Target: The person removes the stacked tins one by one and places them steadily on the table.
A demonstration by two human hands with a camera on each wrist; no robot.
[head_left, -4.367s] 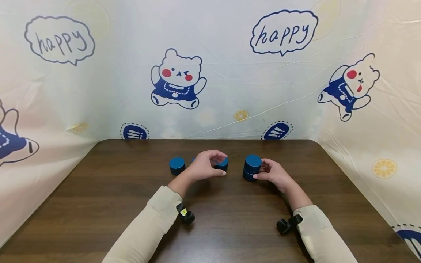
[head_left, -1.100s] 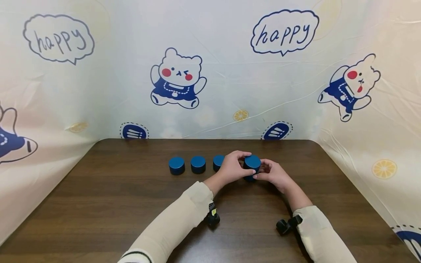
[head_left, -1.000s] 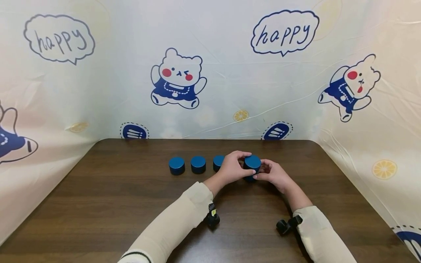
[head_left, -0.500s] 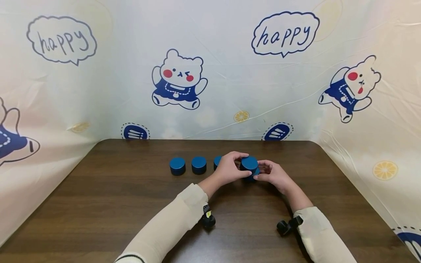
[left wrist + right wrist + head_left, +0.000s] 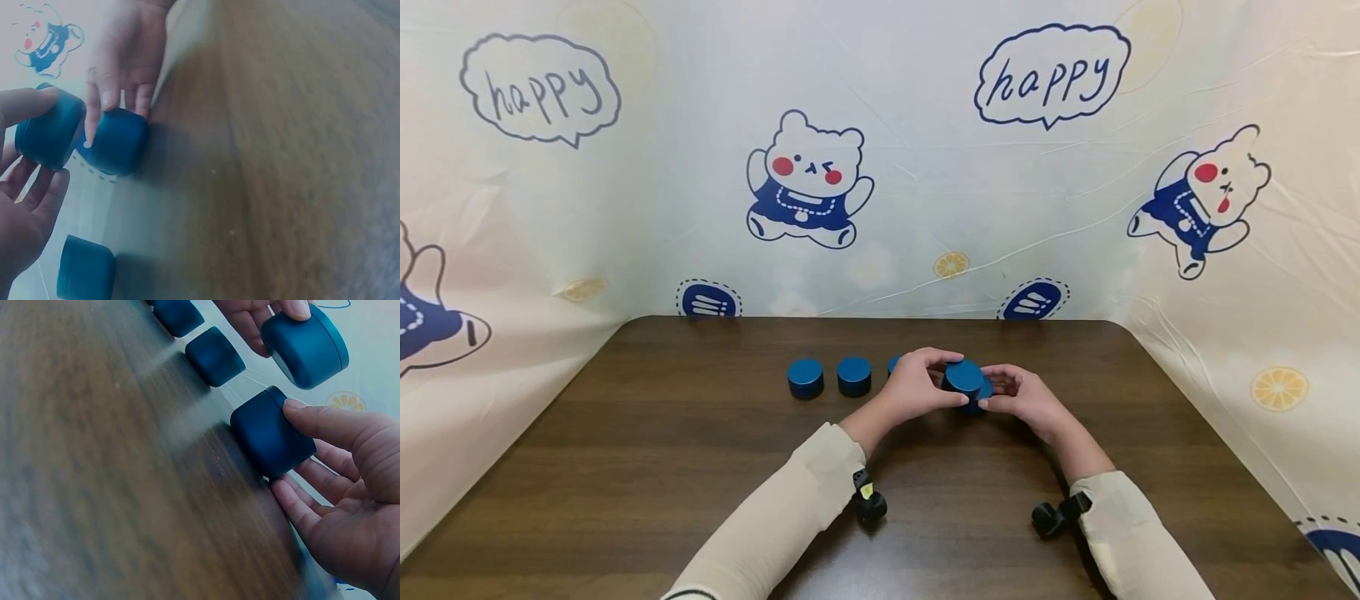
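My left hand holds a round blue tin between thumb and fingers, raised off the table and slightly tilted. Just right of it and lower, a second blue tin stands on the table, partly covered in the head view. Thumb and fingers of my right hand grip this lower tin from its right side. In the right wrist view a gap shows between the raised tin and the lower one. Each tin has a seam near its top, like a lid line.
Two more blue tins, a far-left one and its neighbour, stand in a row. A third row tin is mostly hidden behind my left hand. The brown wooden table ends at a printed cloth backdrop.
Earlier one tin sat stacked on the lower one; my left hand came over from the row, took hold of the top tin and moved it left off the stack. The right hand stayed put.
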